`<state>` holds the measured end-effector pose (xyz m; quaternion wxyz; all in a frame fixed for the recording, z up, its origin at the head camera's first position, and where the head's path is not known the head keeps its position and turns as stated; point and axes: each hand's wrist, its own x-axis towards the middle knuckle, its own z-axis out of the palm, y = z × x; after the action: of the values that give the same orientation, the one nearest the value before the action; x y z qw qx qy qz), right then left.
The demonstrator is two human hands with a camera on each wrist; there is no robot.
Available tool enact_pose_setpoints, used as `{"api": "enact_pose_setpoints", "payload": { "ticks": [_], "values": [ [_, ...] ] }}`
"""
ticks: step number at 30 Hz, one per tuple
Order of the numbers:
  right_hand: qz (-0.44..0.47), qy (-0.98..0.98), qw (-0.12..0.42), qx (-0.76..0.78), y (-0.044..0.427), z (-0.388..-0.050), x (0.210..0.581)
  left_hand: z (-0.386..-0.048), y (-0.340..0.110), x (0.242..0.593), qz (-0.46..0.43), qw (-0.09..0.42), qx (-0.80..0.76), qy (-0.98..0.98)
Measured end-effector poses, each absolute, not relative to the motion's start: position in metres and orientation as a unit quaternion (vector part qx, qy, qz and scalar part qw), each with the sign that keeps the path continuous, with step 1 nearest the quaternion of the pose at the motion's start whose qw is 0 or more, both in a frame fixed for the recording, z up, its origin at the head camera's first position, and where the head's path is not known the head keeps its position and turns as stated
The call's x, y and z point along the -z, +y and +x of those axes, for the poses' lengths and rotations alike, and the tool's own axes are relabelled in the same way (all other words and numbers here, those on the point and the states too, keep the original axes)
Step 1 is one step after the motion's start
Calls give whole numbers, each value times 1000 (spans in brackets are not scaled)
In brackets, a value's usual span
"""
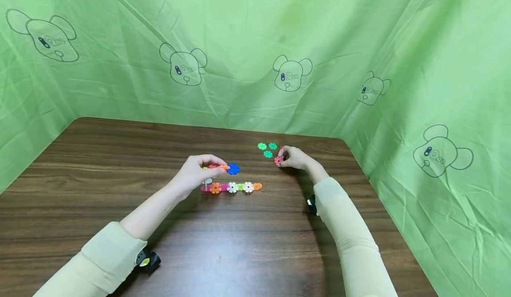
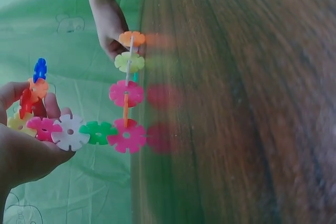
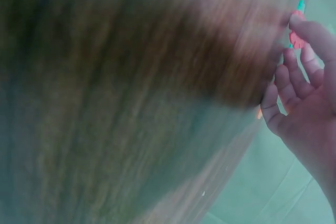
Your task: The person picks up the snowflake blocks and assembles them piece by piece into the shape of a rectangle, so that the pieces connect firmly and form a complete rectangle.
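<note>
A chain of joined flower-shaped discs has one row along the table, with a white disc (image 1: pixel 248 187) near its right end. From its left end the chain rises through a green disc (image 2: pixel 98 132) and a white disc (image 2: pixel 70 132) to the left hand (image 1: pixel 195 172). That hand holds the raised part between thumb and fingers, and a blue disc (image 1: pixel 233 168) forms its tip. Farther right, the right hand (image 1: pixel 296 158) pinches a pinkish-red disc (image 1: pixel 278 160) between thumb and finger; its other fingers are loosely curled in the right wrist view (image 3: pixel 304 98).
Several green discs (image 1: pixel 268 154) lie just left of the right hand. A reddish piece partly shows behind its fingers. The wooden table (image 1: pixel 239 252) meets a green cloth (image 1: pixel 239 88) with printed bear heads at the back and sides.
</note>
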<state>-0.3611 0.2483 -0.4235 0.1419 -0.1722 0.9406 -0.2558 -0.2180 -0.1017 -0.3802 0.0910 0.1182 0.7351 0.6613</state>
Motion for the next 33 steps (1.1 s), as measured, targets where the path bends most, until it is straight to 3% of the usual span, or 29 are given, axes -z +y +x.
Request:
{"api": "enact_pose_setpoints", "payload": {
  "ticks": [18,33],
  "values": [
    [-211,927,55,305,240,-342,404,-221,-101,379,113,86,-628,765],
    [-230,904,-65,355,215,-310,381,-221,-103,382,87,89,-638,760]
  ]
}}
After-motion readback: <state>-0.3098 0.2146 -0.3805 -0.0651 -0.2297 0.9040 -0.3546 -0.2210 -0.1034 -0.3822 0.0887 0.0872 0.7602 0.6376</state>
